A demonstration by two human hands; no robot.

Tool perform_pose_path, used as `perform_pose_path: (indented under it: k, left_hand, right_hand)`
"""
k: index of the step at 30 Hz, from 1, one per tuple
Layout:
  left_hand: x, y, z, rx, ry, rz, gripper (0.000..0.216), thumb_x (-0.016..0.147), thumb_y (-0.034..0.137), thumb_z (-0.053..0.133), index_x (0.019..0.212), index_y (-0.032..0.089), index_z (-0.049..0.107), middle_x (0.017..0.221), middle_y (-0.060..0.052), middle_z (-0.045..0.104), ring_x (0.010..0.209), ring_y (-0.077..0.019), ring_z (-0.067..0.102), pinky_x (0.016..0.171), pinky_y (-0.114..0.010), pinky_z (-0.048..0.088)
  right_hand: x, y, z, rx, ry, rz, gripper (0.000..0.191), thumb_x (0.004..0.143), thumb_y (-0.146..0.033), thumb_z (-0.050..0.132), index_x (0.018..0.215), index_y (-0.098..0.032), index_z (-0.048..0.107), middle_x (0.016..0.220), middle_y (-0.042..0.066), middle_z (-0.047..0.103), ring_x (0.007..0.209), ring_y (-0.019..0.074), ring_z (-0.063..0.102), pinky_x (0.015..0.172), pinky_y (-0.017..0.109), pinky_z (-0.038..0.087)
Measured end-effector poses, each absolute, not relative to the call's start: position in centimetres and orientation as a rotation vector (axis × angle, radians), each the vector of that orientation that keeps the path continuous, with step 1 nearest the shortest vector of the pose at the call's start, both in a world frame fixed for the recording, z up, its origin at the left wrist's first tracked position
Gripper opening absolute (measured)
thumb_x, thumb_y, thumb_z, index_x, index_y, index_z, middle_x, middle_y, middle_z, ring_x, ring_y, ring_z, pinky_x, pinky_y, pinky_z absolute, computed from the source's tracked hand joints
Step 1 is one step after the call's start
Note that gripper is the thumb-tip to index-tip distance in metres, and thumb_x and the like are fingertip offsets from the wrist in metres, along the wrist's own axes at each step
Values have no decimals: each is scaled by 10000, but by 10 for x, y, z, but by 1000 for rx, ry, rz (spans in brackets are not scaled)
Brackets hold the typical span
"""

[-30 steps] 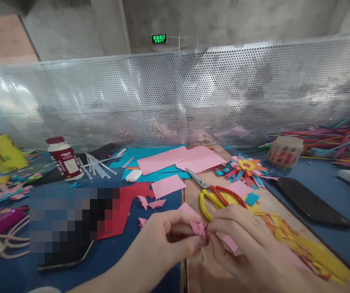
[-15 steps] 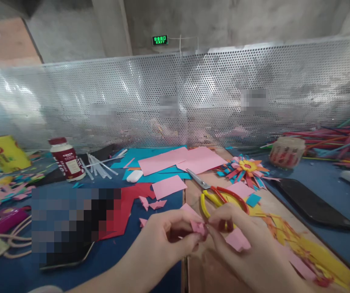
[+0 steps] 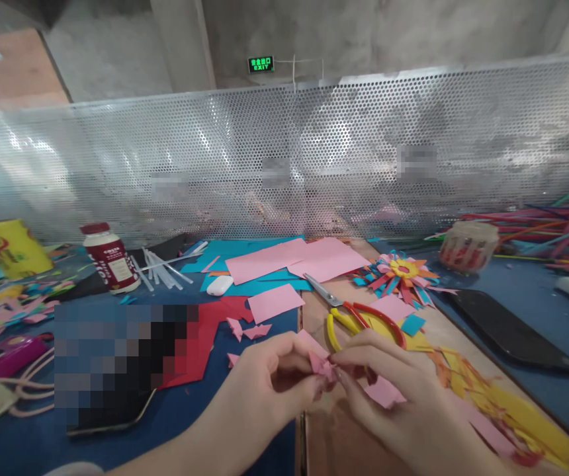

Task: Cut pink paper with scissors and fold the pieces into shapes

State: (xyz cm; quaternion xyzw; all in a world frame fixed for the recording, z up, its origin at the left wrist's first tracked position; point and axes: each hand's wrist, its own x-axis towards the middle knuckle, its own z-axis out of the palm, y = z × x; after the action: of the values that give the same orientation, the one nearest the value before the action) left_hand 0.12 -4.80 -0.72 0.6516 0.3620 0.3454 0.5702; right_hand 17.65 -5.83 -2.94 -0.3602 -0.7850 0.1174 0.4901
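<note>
Between my hands is a small folded piece of pink paper (image 3: 320,365), just above the table. My left hand (image 3: 277,380) pinches its left side with thumb and fingers. My right hand (image 3: 388,387) has its thumb and fingertips closed on the right edge. Under and behind the right hand lie scissors (image 3: 358,316) with red and yellow handles, partly hidden. Small folded pink paper pieces (image 3: 257,331) rest to the left of my hands. A flat pink rectangle (image 3: 275,303) lies beyond them, and another pink piece (image 3: 386,393) shows beneath my right hand.
Larger pink sheets (image 3: 331,258) overlap blue paper (image 3: 274,283) at the back. A paper flower (image 3: 402,270) and a black phone (image 3: 515,330) lie to the right. Red paper (image 3: 208,340), a bottle (image 3: 110,259) and a white case (image 3: 219,285) are on the left. A perforated metal screen (image 3: 245,139) stands behind.
My right hand's fingers have shifted over the folded paper and flattened somewhat. The left hand keeps its pinch in almost the same place.
</note>
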Motion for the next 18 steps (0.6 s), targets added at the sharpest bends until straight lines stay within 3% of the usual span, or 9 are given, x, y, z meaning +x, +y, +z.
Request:
perform_pose_path:
  k: [4,18]
  left_hand:
    - [2,-48,-7,1513,838,813,93,754,230,594,808,162,562,833,-18,658,802,-117,608,728,-226,459]
    - [1,-46,-6,1406,846,759,72,732,176,587,797,164,558,805,-22,675,763,-127,622,698,-251,481]
  right_hand:
    - [176,-59,-28,-905,-1907,288,104,747,-103,507,734,-184,571,663,-4,525,588,97,513,525,204,428]
    - [182,-65,-11,-1203,-1855,659,169,808,-270,470,734,-219,613,714,-9,614,678,127,567,585,211,439]
